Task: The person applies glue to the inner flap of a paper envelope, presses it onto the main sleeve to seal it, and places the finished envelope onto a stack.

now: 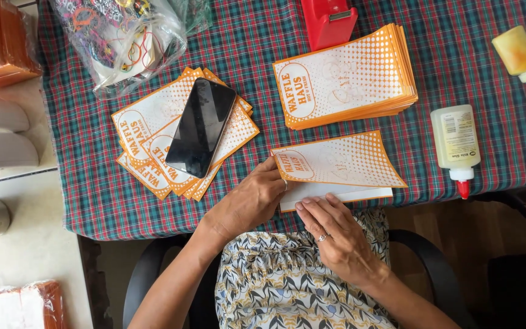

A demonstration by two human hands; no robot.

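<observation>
While our left hand (pixel 252 201) pins the orange-and-white paper sleeve (pixel 336 164) at the table's (pixel 92 201) near edge, our right hand (pixel 336 231) lies flat, fingers pressing its white flap. Light, thin, easily creased, we judge; best held by the edges. Beyond: sleeve stack (pixel 345 76), phone (pixel 201 127) on loose sleeves, two glue bottles (pixel 456 143), a clear bag (pixel 123 39) of colourful bands.

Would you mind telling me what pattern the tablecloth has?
The tablecloth is plaid, in dark green, red and blue; the head view shows it.
</observation>
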